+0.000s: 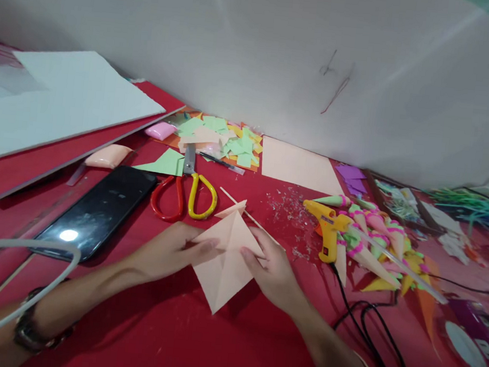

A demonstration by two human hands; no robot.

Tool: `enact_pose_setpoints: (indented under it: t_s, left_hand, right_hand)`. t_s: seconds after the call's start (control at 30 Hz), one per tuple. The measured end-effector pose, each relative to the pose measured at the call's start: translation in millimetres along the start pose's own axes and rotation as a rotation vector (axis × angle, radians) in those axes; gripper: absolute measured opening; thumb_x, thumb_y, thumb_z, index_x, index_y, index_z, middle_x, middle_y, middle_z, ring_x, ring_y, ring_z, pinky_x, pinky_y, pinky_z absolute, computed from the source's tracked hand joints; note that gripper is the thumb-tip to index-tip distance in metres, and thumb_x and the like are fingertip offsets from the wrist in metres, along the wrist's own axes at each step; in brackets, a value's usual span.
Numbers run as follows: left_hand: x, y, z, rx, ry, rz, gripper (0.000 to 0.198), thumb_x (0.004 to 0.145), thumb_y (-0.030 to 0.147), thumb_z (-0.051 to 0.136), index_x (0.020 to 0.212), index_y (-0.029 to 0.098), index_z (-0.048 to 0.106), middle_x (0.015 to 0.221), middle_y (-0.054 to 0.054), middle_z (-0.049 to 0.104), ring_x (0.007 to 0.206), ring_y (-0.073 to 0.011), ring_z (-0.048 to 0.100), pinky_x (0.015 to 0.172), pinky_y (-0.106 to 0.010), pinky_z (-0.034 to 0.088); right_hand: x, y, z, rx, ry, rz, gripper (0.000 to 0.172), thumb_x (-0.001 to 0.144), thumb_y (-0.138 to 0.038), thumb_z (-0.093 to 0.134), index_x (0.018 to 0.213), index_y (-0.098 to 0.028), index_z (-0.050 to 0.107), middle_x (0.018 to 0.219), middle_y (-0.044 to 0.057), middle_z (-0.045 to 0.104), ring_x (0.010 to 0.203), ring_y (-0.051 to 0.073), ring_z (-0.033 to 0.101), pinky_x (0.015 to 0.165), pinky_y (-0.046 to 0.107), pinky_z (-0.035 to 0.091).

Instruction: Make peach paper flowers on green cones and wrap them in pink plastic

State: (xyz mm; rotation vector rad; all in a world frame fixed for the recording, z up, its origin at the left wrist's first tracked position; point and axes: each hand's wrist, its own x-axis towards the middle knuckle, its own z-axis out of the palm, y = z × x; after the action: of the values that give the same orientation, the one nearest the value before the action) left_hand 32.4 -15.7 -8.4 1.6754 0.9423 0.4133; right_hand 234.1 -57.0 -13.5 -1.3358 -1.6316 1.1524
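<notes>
A square of peach paper (225, 268), creased down its middle, is held corner-up over the red table between both hands. My left hand (193, 248) pinches its left corner, thumb on top. On the opposite side my right hand (269, 264) grips the right corner, its thumb also lying on the face. The fingers underneath are hidden. Just beyond the paper's far corner lie a small folded peach piece (232, 209) and a thin pale stick (226, 193) that runs behind the paper. Scissors (189, 169) with one red and one yellow handle rest close by, beyond my left hand.
A black phone (101, 210) lies at left. To the right are a yellow glue gun (327, 223) with a black cord, and a pile of paper cones (371, 259). Green and yellow scraps (239, 145) and a peach sheet (300, 166) lie by the wall. A white cable crosses the lower left.
</notes>
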Motion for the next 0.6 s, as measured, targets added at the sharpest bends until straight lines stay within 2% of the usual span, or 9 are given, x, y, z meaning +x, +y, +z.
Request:
enact_pose_setpoints:
  t_s: [0.1,0.17,0.23,0.33,0.43,0.53,0.6]
  left_hand:
    - [0.7,-0.1,-1.0,-0.090,0.009,-0.059,0.038,0.081,0.042,0.041,0.065,0.012,0.058,0.060,0.001,0.056,0.054,-0.0112,0.048,0.047,-0.017,0.033]
    - [0.9,-0.4,-3.0,-0.172,0.041,-0.123,0.040,0.080,0.045,0.040,0.069,0.012,0.060,0.061,0.000,0.059,0.054,-0.0122,0.049,0.047,-0.018,0.034]
    - [1.1,-1.1,-5.1,-0.224,0.079,-0.177,0.040,0.079,0.047,0.042,0.073,0.012,0.061,0.063,-0.001,0.060,0.053,-0.0131,0.050,0.047,-0.019,0.035]
    - [0.9,-2.0,-7.1,-0.260,0.068,-0.200,0.038,0.078,0.046,0.044,0.071,0.013,0.061,0.061,-0.001,0.060,0.051,-0.0121,0.049,0.047,-0.019,0.034]
    - [-0.8,-1.7,-7.8,-0.232,0.046,-0.179,0.037,0.079,0.044,0.044,0.064,0.013,0.058,0.056,0.001,0.055,0.049,-0.0097,0.046,0.046,-0.017,0.031]
    - [-3.3,-1.0,-8.9,-0.158,0.069,-0.088,0.037,0.079,0.040,0.044,0.055,0.014,0.055,0.050,0.002,0.050,0.047,-0.0085,0.043,0.044,-0.017,0.031]
    - [-4.3,-0.6,-9.9,-0.163,0.055,-0.010,0.031,0.077,0.038,0.047,0.059,0.014,0.056,0.051,0.003,0.049,0.047,-0.0078,0.042,0.045,-0.016,0.032]
  right_hand:
    - [-1.0,-1.3,0.1,-0.017,0.028,-0.041,0.040,0.083,-0.025,0.043,0.122,-0.025,0.037,0.121,0.008,0.049,0.097,0.018,0.056,0.073,0.028,0.050]
    - [-1.9,-2.6,-2.8,-0.043,0.061,-0.138,0.042,0.084,-0.022,0.041,0.125,-0.026,0.034,0.124,0.007,0.046,0.103,0.018,0.052,0.080,0.030,0.047]
    - [-2.6,-3.9,-7.8,-0.105,0.084,-0.276,0.041,0.082,-0.022,0.046,0.121,-0.026,0.039,0.121,0.006,0.048,0.107,0.019,0.048,0.087,0.032,0.041]
    - [-2.1,-4.6,-14.5,-0.193,0.010,-0.389,0.037,0.073,-0.025,0.059,0.110,-0.025,0.051,0.106,0.005,0.057,0.099,0.018,0.051,0.086,0.030,0.040]
    - [0.3,-3.6,-15.9,-0.213,0.000,-0.374,0.025,0.074,-0.023,0.059,0.099,-0.023,0.059,0.093,0.004,0.061,0.087,0.016,0.055,0.077,0.027,0.043]
    - [2.4,-1.9,-12.9,-0.203,0.009,-0.319,0.011,0.078,-0.022,0.054,0.082,-0.021,0.064,0.081,0.003,0.061,0.076,0.013,0.056,0.067,0.024,0.043]
    - [2.7,-1.0,-10.2,-0.205,0.069,-0.254,0.016,0.078,-0.025,0.054,0.066,-0.018,0.062,0.069,0.001,0.059,0.065,0.012,0.054,0.060,0.022,0.041]
